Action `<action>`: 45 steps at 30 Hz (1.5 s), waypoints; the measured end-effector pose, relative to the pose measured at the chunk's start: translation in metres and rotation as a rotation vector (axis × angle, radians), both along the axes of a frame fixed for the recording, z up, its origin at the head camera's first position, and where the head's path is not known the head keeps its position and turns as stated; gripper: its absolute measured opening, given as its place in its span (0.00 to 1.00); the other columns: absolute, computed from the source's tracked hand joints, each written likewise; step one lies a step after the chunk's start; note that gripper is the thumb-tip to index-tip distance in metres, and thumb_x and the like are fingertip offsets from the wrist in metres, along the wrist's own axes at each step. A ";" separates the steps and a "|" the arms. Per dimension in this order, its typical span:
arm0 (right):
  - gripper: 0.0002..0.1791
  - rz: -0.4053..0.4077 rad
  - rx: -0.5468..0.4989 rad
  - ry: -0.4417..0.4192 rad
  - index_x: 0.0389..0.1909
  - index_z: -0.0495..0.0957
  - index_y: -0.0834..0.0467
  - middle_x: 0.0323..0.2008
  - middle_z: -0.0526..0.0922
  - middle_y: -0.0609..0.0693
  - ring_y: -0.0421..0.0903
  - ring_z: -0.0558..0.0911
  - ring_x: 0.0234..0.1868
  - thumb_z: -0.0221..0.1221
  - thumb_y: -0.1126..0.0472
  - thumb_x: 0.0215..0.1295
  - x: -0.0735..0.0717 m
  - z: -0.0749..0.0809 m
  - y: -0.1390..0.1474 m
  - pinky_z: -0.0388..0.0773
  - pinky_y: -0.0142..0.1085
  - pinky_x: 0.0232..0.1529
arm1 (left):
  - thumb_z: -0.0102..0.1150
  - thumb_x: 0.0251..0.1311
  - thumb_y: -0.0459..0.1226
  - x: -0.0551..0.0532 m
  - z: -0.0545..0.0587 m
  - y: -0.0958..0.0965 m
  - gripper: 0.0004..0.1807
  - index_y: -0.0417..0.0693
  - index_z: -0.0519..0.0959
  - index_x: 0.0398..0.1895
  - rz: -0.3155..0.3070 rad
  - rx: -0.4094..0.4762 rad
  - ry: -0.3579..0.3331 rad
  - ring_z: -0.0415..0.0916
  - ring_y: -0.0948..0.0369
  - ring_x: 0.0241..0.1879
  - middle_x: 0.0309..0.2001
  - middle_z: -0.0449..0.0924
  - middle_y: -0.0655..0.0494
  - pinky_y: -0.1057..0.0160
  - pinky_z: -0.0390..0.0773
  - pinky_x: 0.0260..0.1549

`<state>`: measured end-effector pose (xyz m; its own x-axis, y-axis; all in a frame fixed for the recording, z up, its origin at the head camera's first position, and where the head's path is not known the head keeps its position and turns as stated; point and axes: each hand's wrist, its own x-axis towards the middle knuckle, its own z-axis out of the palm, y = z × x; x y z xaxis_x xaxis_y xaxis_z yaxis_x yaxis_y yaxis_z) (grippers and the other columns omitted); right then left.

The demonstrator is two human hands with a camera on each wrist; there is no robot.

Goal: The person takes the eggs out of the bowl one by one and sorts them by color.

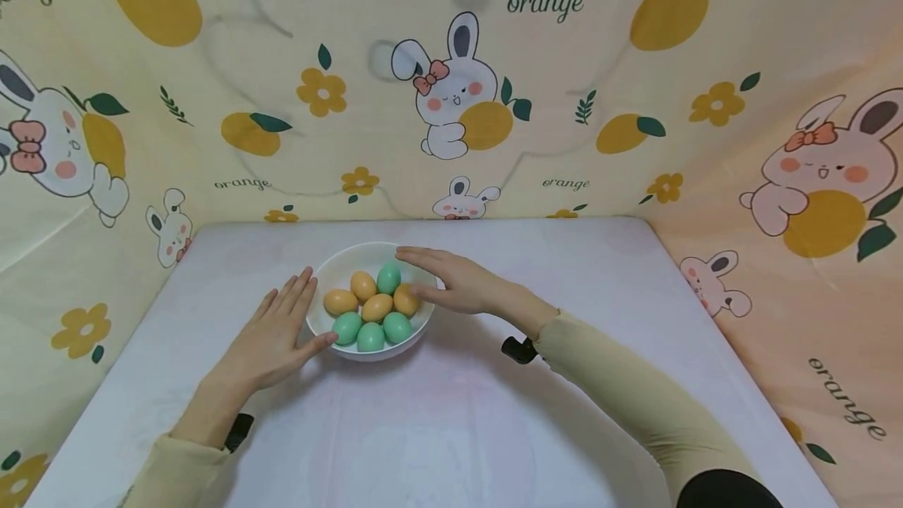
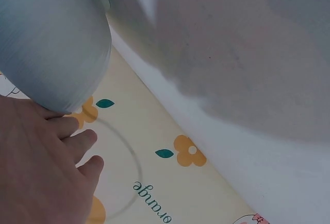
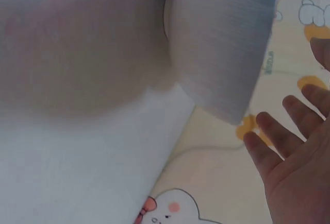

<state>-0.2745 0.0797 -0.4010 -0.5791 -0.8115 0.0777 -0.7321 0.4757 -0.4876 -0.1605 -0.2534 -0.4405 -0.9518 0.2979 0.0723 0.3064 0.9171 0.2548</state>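
A white bowl (image 1: 368,356) stands on the table, holding several green eggs (image 1: 370,337) and several orange eggs (image 1: 377,307). At its left side is my left hand (image 1: 278,339), fingers straight, with the thumb tip right at the near rim. In the left wrist view, the fingers of that hand (image 2: 46,157) lie against the outer wall of the bowl (image 2: 56,38). My right hand (image 1: 458,281) reaches over the right rim with its fingers extended. The right wrist view shows this hand (image 3: 299,167) with spread fingers beside the bowl's wall (image 3: 221,49).
The table (image 1: 451,429) has a white cover. Behind it and at both sides hangs a cloth (image 1: 550,100) printed with rabbits, oranges and flowers. A dark wrist device (image 1: 520,350) sits under the right wrist, and another device (image 1: 239,431) under the left.
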 end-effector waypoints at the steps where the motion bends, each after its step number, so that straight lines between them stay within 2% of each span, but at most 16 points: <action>1: 0.35 0.006 0.008 -0.005 0.82 0.58 0.48 0.82 0.57 0.42 0.46 0.56 0.82 0.54 0.44 0.80 -0.001 -0.001 -0.002 0.55 0.47 0.81 | 0.48 0.72 0.66 0.000 0.000 0.000 0.55 0.34 0.44 0.83 0.000 0.003 -0.005 0.41 0.39 0.82 0.84 0.38 0.40 0.36 0.45 0.79; 4: 0.35 0.031 0.019 -0.019 0.82 0.60 0.48 0.81 0.59 0.42 0.46 0.57 0.81 0.55 0.43 0.79 -0.003 -0.004 -0.010 0.55 0.45 0.81 | 0.48 0.72 0.66 0.000 -0.001 0.000 0.56 0.34 0.43 0.83 0.001 0.012 -0.014 0.41 0.39 0.82 0.84 0.38 0.40 0.37 0.45 0.79; 14: 0.31 0.145 0.012 -0.098 0.76 0.70 0.52 0.73 0.73 0.48 0.45 0.69 0.75 0.63 0.58 0.75 -0.010 -0.009 -0.033 0.65 0.40 0.76 | 0.48 0.72 0.66 -0.002 -0.004 -0.001 0.56 0.35 0.41 0.84 0.001 0.020 -0.015 0.41 0.39 0.82 0.84 0.38 0.40 0.37 0.46 0.79; 22: 0.23 0.252 0.049 -0.055 0.67 0.79 0.56 0.65 0.82 0.47 0.44 0.78 0.65 0.65 0.63 0.73 -0.017 -0.015 -0.054 0.70 0.33 0.70 | 0.48 0.73 0.65 -0.001 -0.008 -0.002 0.56 0.35 0.41 0.83 -0.004 0.032 -0.017 0.41 0.39 0.82 0.84 0.38 0.40 0.37 0.47 0.78; 25: 0.21 0.261 0.062 -0.040 0.64 0.81 0.56 0.63 0.83 0.48 0.44 0.80 0.63 0.65 0.63 0.72 -0.019 -0.018 -0.062 0.73 0.30 0.67 | 0.48 0.73 0.65 -0.001 -0.007 -0.002 0.56 0.35 0.41 0.83 -0.006 0.037 -0.016 0.41 0.39 0.82 0.84 0.38 0.40 0.37 0.47 0.78; 30: 0.19 0.266 0.086 -0.004 0.61 0.84 0.55 0.60 0.85 0.46 0.43 0.81 0.63 0.67 0.62 0.71 -0.023 -0.018 -0.071 0.72 0.30 0.68 | 0.49 0.73 0.65 -0.003 -0.007 -0.002 0.56 0.34 0.42 0.83 -0.008 0.041 -0.011 0.41 0.39 0.82 0.84 0.39 0.39 0.36 0.47 0.78; 38: 0.18 0.239 0.131 -0.018 0.60 0.85 0.53 0.57 0.87 0.43 0.40 0.81 0.62 0.68 0.61 0.70 -0.025 -0.022 -0.078 0.70 0.29 0.69 | 0.48 0.72 0.66 -0.004 -0.007 -0.002 0.56 0.34 0.42 0.83 -0.002 0.035 -0.014 0.41 0.40 0.82 0.84 0.39 0.40 0.37 0.47 0.78; 45: 0.18 0.262 0.175 -0.003 0.59 0.86 0.52 0.58 0.87 0.44 0.42 0.80 0.64 0.67 0.61 0.70 -0.026 -0.023 -0.082 0.69 0.30 0.71 | 0.49 0.72 0.66 -0.003 -0.009 -0.002 0.56 0.34 0.43 0.83 -0.002 0.028 -0.008 0.42 0.40 0.82 0.84 0.39 0.39 0.37 0.47 0.78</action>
<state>-0.3009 -0.0019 -0.4243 -0.3486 -0.9340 -0.0781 -0.8393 0.3481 -0.4175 -0.1639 -0.2552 -0.4491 -0.9518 0.2978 0.0733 0.3062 0.9089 0.2830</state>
